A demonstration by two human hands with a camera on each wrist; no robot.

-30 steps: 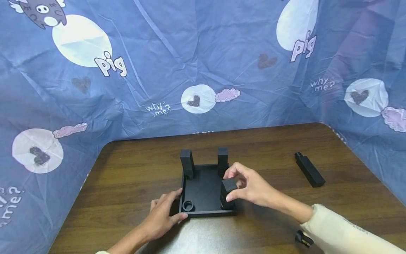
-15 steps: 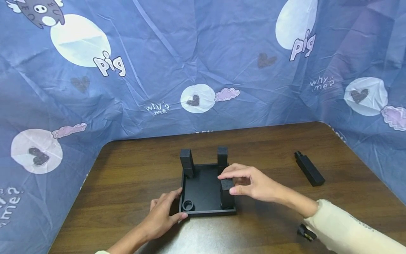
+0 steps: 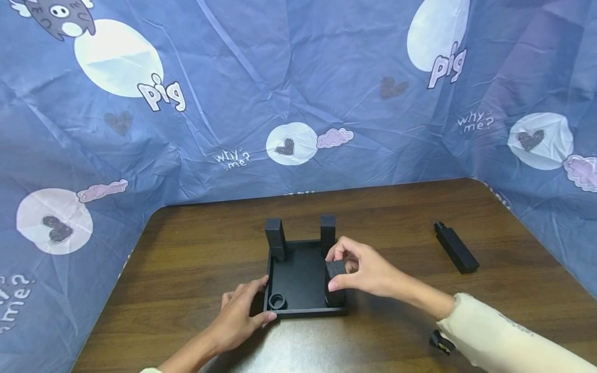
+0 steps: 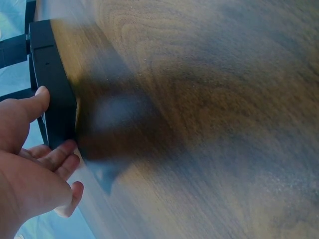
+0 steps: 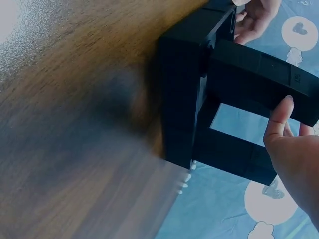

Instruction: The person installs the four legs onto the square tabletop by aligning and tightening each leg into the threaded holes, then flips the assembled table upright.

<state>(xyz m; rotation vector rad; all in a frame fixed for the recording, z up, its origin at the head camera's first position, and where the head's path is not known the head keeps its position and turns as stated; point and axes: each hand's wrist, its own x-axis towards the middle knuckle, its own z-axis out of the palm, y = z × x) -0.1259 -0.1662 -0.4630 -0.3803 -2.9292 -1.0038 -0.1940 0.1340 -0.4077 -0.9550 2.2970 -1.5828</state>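
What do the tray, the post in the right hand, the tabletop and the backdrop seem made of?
Tray: probably plastic, matte black, with clean straight edges.
Post: likely plastic too, dull black, smooth-faced with a faint mark.
Tabletop: wood or wood-look laminate; brown grain under a reflective sheen.
Backdrop: thin fabric or plastic sheet; creased, printed, low-gloss.

held black post (image 5: 256, 74) cut off in right-wrist view, sleeve lettering (image 3: 516, 324) illegible

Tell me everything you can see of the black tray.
The black tray looks like matte plastic: shallow, roughly square, with a raised rim. It lies on the wooden table, black legs upright at three corners and a bare round socket at the near-left one. The left hand grips that corner.
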